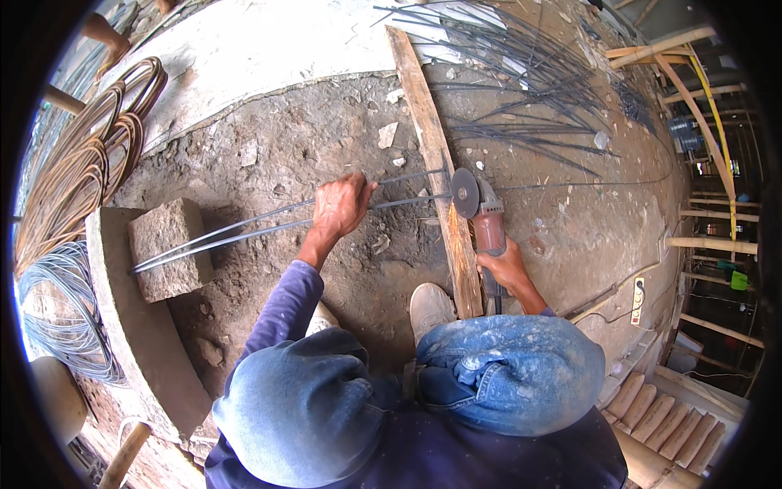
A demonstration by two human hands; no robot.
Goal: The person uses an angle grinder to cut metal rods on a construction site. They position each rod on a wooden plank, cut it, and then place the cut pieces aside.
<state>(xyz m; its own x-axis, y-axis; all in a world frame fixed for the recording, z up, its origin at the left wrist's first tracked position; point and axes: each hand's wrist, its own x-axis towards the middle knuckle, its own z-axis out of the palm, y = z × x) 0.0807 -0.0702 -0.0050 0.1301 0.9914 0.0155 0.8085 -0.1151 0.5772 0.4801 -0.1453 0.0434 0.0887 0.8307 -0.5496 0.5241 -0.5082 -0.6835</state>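
Observation:
My left hand (342, 204) is closed around two thin steel rods (252, 236). Their left ends rest on a rough stone block (173, 248), and their right ends lie across a long wooden plank (423, 114). In my right hand (507, 265) is an angle grinder (490, 228), gripped by its body. The grinder's dark cutting disc (464, 192) stands at the rod ends above the plank. Orange sparks (458, 248) stream from the disc down along the wood toward me.
Many cut rods (529, 81) lie scattered at the far right. Coiled brown bars (90, 163) and a grey wire coil (61, 306) sit left of a concrete slab (142, 342). A power strip (638, 300) is at right. Another person's leg (106, 37) shows far left.

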